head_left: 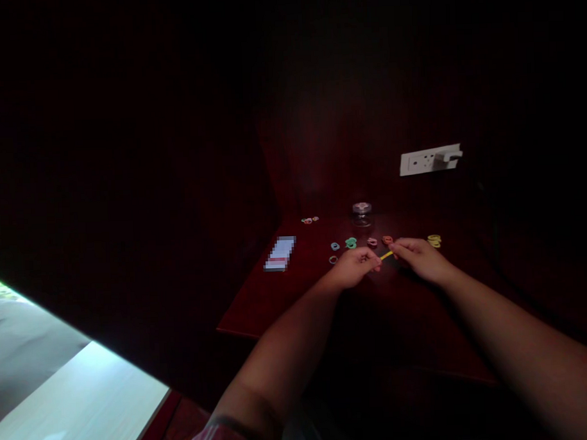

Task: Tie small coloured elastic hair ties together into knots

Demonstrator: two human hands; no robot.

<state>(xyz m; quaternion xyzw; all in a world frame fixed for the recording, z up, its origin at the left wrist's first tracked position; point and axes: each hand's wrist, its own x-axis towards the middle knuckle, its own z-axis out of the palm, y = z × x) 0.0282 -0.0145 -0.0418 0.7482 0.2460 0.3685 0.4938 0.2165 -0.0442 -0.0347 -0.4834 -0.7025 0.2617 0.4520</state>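
A yellow elastic hair band (386, 256) is stretched between my two hands above the dark red table. My left hand (357, 266) pinches its left end, and my right hand (417, 257) pinches the other. Just beyond the hands lie small groups of hair bands sorted by colour: blue (335, 247), green (351, 243), pink (372, 241) and orange (387, 240). To the right of my right hand is a yellow group (434, 241). A single pale band (333, 260) lies left of my left hand.
A clear lidded jar (362, 215) stands behind the bands. A phone (280, 254) lies at the left of the table (258, 311), with several mixed bands (309, 220) farther back. A wall socket (429, 160) holds a plug; a dark cable runs down at the right.
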